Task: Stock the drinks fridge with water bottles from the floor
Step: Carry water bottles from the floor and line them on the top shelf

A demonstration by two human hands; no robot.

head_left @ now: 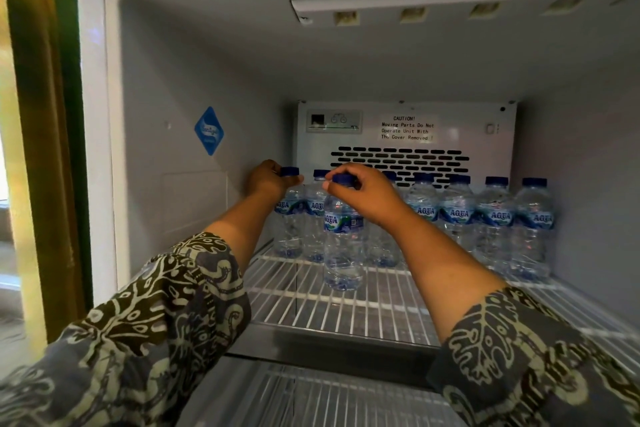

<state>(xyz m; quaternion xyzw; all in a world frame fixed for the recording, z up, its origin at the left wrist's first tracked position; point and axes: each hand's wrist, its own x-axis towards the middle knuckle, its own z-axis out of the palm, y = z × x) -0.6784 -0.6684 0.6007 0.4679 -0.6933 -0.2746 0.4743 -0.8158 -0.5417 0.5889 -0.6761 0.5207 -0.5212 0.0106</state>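
My right hand [363, 191] pinches the blue cap of a clear plastic AQUA water bottle [343, 239], mid-frame on the white wire fridge shelf [346, 308], before the back row [491, 218]. My left hand [268, 180] grips the leftmost bottle [289, 222] by its cap. I'm placing; next, let go and fetch more.

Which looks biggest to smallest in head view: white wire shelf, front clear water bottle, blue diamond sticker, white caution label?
1. White wire shelf.
2. Front clear water bottle, nearest the camera.
3. White caution label and blue diamond sticker: look about alike; the sticker is nearer, so unranked.
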